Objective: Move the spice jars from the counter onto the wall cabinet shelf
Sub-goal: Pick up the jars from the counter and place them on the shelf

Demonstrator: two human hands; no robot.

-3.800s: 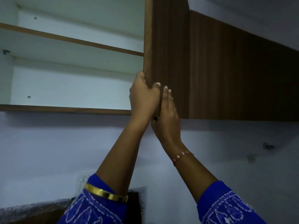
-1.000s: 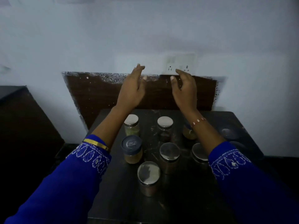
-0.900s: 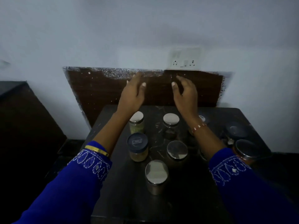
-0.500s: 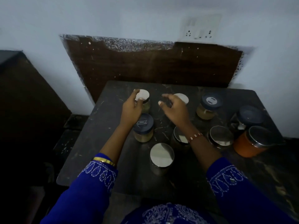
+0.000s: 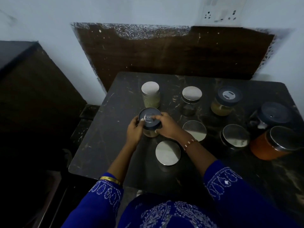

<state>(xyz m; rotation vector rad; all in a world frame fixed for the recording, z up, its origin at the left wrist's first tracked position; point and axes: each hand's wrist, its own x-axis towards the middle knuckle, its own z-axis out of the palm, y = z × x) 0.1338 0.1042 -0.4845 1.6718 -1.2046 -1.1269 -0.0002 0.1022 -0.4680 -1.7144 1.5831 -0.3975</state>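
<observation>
Both hands on a blue-lid jar at the table's left side

The table [image 5: 102,145] carries nine jars, none shelved yet; the orange jar [image 5: 269,145] sits at the right edge. Left hand [image 5: 134,130] wraps the blue-lid jar [image 5: 149,121] from the left, right hand [image 5: 166,126] clasps it with fingers over the lid, likely to steady it for the lift to the cabinet, out of view
</observation>
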